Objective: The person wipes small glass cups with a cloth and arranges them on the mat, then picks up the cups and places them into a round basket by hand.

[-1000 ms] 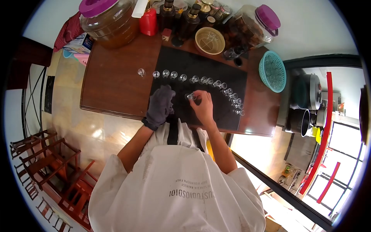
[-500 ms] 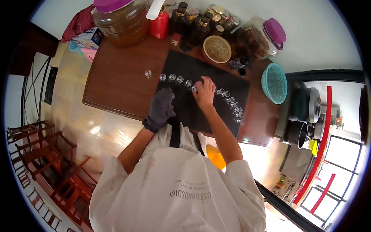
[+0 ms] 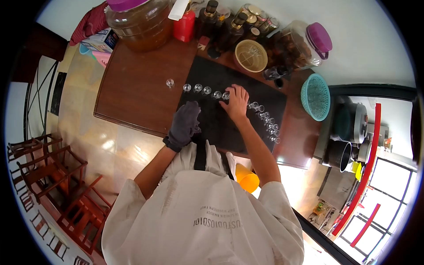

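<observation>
A curved row of small clear glasses (image 3: 206, 90) stands on a black mat (image 3: 212, 119). My bare right hand (image 3: 226, 97) is over the middle of the row, with its thumb and index finger around a small glass (image 3: 226, 95). Its other fingers and palm hide part of the row behind them. In a dark grey glove, my left hand (image 3: 184, 123) rests at the mat's left edge with fingers loosely extended and nothing visible in it. One more small glass (image 3: 170, 83) stands apart on the brown wood, left of the mat.
Along the back are a large jar (image 3: 139, 26), a red bottle (image 3: 184, 27), dark bottles (image 3: 232, 33), a tan basket (image 3: 251, 56) and a purple-lidded jar (image 3: 293, 46). A turquoise basket (image 3: 315, 97) sits right. An orange container (image 3: 247, 178) is below the table's front edge.
My right hand has moved forward from the near part of the mat to the row, bringing a small glass along. The view has shifted slightly; my left hand stays beside the mat's left edge.
</observation>
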`<action>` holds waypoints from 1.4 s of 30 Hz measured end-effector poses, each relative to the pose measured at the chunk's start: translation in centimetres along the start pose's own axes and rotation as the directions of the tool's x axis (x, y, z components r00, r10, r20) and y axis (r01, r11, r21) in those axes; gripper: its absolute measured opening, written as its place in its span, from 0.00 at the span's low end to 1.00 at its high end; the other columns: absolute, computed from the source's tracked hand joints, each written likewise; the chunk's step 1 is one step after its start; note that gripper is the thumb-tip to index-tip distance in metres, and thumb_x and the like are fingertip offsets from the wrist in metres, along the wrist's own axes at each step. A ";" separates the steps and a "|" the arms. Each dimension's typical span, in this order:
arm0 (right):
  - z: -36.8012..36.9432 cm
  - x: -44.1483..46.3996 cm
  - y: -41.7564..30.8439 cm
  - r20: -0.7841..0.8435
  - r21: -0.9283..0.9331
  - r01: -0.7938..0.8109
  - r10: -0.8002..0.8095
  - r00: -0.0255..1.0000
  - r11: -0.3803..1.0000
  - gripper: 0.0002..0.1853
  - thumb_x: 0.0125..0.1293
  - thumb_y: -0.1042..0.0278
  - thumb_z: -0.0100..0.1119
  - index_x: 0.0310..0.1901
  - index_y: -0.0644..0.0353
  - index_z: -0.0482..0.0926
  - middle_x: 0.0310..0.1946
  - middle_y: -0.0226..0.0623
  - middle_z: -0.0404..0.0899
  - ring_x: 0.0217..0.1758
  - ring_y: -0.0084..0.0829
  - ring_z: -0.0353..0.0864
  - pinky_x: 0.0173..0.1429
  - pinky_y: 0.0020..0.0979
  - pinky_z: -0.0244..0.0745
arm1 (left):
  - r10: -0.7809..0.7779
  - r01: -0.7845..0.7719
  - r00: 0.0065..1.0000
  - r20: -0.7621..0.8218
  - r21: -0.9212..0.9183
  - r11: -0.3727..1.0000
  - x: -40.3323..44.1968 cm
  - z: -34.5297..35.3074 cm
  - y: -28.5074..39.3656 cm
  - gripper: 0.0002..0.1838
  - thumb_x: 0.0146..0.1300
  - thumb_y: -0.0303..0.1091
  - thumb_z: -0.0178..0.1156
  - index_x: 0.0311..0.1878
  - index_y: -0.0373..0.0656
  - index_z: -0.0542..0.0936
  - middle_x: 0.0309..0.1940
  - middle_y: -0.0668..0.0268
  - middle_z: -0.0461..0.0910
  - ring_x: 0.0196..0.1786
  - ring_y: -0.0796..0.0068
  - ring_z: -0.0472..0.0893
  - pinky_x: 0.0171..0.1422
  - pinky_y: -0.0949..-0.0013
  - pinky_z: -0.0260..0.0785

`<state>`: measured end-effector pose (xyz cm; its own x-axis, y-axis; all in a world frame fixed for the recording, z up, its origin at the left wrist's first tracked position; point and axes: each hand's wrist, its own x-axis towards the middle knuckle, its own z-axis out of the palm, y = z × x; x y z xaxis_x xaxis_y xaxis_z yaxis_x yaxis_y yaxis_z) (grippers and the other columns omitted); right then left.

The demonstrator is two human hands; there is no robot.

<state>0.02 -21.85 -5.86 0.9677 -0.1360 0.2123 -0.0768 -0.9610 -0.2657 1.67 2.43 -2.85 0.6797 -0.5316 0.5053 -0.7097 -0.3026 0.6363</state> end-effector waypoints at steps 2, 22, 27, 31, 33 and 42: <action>-1.1 0.7 -0.7 -0.018 0.041 0.018 -0.018 1.000 0.999 0.27 0.43 0.63 0.73 0.47 0.52 0.73 0.56 0.36 0.67 0.62 0.43 0.64 0.65 0.48 0.57 | -0.043 0.045 0.998 0.052 -0.022 0.999 0.1 0.0 0.0 0.27 0.45 0.25 0.64 0.54 0.36 0.74 0.53 0.51 0.75 0.54 0.46 0.75 0.58 0.53 0.69; 1.0 14.7 13.2 0.165 -0.149 -0.322 0.345 0.924 0.935 0.27 0.62 0.53 0.55 0.59 0.59 0.74 0.65 0.39 0.64 0.68 0.47 0.60 0.67 0.48 0.61 | -0.417 0.655 0.731 0.540 -0.385 0.650 4.3 0.0 1.6 0.15 0.66 0.25 0.50 0.55 0.37 0.72 0.35 0.61 0.74 0.27 0.74 0.78 0.32 0.71 0.75; 1.4 14.1 13.6 0.133 -0.117 -0.324 0.338 0.932 0.939 0.24 0.63 0.55 0.55 0.56 0.62 0.75 0.60 0.43 0.67 0.64 0.48 0.64 0.67 0.46 0.62 | -0.470 0.760 0.646 0.601 -0.451 0.468 4.6 0.0 1.7 0.15 0.64 0.23 0.52 0.55 0.38 0.72 0.29 0.64 0.71 0.29 0.76 0.77 0.38 0.69 0.80; -1.9 11.2 11.2 -0.099 0.190 -0.245 0.266 0.959 0.951 0.18 0.63 0.64 0.58 0.51 0.64 0.76 0.55 0.48 0.70 0.58 0.49 0.70 0.63 0.43 0.67 | -0.455 0.761 0.640 0.619 -0.594 0.263 3.8 0.9 1.6 0.15 0.69 0.30 0.49 0.57 0.38 0.73 0.39 0.60 0.75 0.40 0.71 0.81 0.45 0.68 0.78; -4.8 9.2 7.7 -0.169 0.471 -0.175 0.283 0.944 0.865 0.14 0.61 0.72 0.61 0.49 0.65 0.77 0.51 0.47 0.73 0.52 0.43 0.76 0.56 0.36 0.73 | -0.386 0.741 0.665 0.640 -0.633 0.226 2.0 2.4 -0.2 0.15 0.69 0.32 0.50 0.56 0.39 0.74 0.45 0.58 0.76 0.47 0.67 0.81 0.49 0.64 0.77; -8.4 -3.0 -7.3 0.174 0.888 -0.247 0.213 0.961 0.387 0.16 0.55 0.84 0.65 0.47 0.65 0.77 0.38 0.37 0.79 0.39 0.24 0.81 0.45 0.24 0.76 | 0.050 -0.078 0.925 0.377 0.058 0.995 1.7 2.2 0.7 0.21 0.55 0.39 0.65 0.49 0.39 0.75 0.48 0.54 0.75 0.49 0.54 0.74 0.45 0.55 0.66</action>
<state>-4.33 -16.48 3.35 0.9560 -0.2931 -0.0162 -0.0550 -0.1246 -0.9907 1.93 -0.46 -2.79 0.5232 -0.8050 0.2798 -0.7698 -0.3055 0.5604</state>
